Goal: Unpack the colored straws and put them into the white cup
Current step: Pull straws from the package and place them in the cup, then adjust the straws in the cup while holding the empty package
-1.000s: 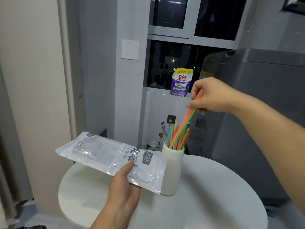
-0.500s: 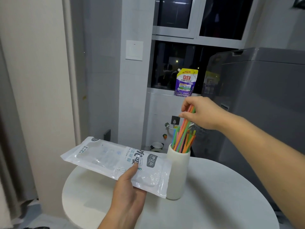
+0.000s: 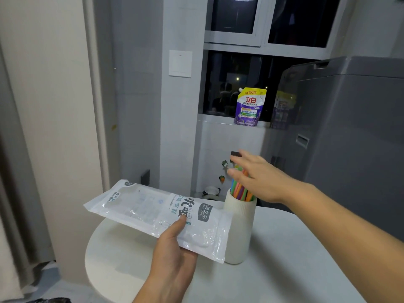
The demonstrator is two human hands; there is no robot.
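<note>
The white cup (image 3: 239, 228) is standing upright on a round white table (image 3: 284, 270), and the colored straws (image 3: 240, 191) are sitting inside it, their orange, green, blue and pink ends sticking up past the rim. The right hand (image 3: 260, 180) is hovering right over the cup at the straw tops with its fingers spread and straight, gripping nothing. Whether the palm is touching the straws cannot be told.

Just left of the cup, with one end overlapping the cup's front, the left hand (image 3: 175, 252) is holding a flat, clear-and-white straw bag (image 3: 153, 211), thumb pressing on top and fingers curling beneath. The bag is showing large Chinese characters, the boxed word "Drink", the word "Straw" and a dark grey badge with more Chinese writing too small to read.

Behind and above the cup, a purple and yellow pouch (image 3: 250, 107) is standing on the sill of a dark window (image 3: 236, 16). It is bearing the red characters "立白" and "150克" along its top. Up and to the left of the cup a white switch plate (image 3: 180, 64) is sitting on a grey tiled wall. To the right of the cup a tall grey appliance (image 3: 354, 138) is filling the corner, and far to the left of the cup a curtain (image 3: 13, 171) is hanging.
</note>
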